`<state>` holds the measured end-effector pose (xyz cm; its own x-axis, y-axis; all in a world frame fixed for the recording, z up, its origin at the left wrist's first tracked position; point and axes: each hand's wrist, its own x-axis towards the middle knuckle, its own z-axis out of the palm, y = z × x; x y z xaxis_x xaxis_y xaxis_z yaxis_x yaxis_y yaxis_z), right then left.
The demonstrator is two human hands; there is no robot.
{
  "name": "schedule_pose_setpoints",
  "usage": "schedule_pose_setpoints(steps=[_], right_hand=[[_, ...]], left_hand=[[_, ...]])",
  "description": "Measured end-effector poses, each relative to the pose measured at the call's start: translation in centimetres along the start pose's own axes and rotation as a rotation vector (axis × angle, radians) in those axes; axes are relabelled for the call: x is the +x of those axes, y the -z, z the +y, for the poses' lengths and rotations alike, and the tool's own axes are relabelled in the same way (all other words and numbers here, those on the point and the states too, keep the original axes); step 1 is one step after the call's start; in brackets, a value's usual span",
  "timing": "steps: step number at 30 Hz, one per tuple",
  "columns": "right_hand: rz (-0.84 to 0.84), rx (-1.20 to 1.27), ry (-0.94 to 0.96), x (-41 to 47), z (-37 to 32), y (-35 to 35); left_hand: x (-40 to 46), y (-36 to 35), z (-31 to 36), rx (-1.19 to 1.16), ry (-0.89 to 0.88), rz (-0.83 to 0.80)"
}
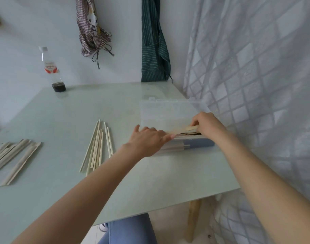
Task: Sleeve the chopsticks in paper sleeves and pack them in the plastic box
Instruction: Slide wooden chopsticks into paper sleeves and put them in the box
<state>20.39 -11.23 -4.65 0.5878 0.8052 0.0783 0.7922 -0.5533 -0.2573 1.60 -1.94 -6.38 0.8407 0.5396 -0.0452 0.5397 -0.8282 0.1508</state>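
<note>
Both hands meet over the clear plastic box [168,110], which stands open at about two o'clock from the middle of the pale green table [98,110], its lid tipped back toward the patterned curtain [256,76]. A sleeved chopstick pair [184,130] lies lengthwise across the box's open top, spanning the gap between the two hands. The right hand [209,124] comes in from four o'clock and pinches the bare wooden end of the pair between thumb and curled fingertips [194,123], that end poking out just at nine o'clock of the knuckles. The left hand [147,138] reaches in from seven o'clock with its fingers held together and nearly straight, the tips [172,136] resting on the paper end of the same pair at the box's near left corner; its thumb sticks up apart from the rest. Whether the pair touches the packed ones beneath is hard to tell. Inside the near wall more sleeved pairs [175,147] show through the plastic. Loose bare chopsticks [98,147] lie fanned at nine o'clock of the left hand, well apart from it, and empty paper sleeves [15,157] lie farther out at the table's left edge. A bottle [53,71] with dark liquid stands at eleven o'clock.
</note>
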Motion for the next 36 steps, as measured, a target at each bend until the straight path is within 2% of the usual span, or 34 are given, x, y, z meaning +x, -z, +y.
schedule_pose_setpoints(steps=[2,5,12,17,19,23,28,33,36], right_hand=[[-0.058,0.072,0.001,0.4,-0.4,-0.4],[-0.091,0.177,0.006,0.4,-1.5,-0.9],[0.078,0.333,0.161,-1.1,-7.0,-1.6],[0.2,0.38,0.321,-3.0,-14.0,-2.4],[0.175,0.387,0.38,-3.6,-17.0,-3.3],[0.019,0.309,0.435,-4.7,-22.1,-6.0],[-0.142,0.142,0.338,-5.6,-27.5,-9.9],[-0.176,-0.012,0.215,-5.9,-30.4,-11.8],[-0.201,-0.027,0.122,-5.4,-31.4,-12.8]], left_hand=[[0.3,-0.4,-0.2,-0.023,0.031,-0.043],[0.0,-0.1,-0.3,-0.073,0.031,-0.012],[-2.6,1.5,-3.0,-0.168,0.04,0.254],[-6.1,2.6,-8.0,-0.234,0.22,0.399],[-7.8,2.8,-10.5,-0.235,0.318,0.422],[-11.7,2.9,-15.1,-0.221,0.512,0.497],[-16.0,1.4,-20.9,-0.18,0.697,0.401],[-18.3,0.3,-24.6,-0.093,0.809,0.209],[-18.7,-0.1,-25.6,-0.065,0.834,0.156]])
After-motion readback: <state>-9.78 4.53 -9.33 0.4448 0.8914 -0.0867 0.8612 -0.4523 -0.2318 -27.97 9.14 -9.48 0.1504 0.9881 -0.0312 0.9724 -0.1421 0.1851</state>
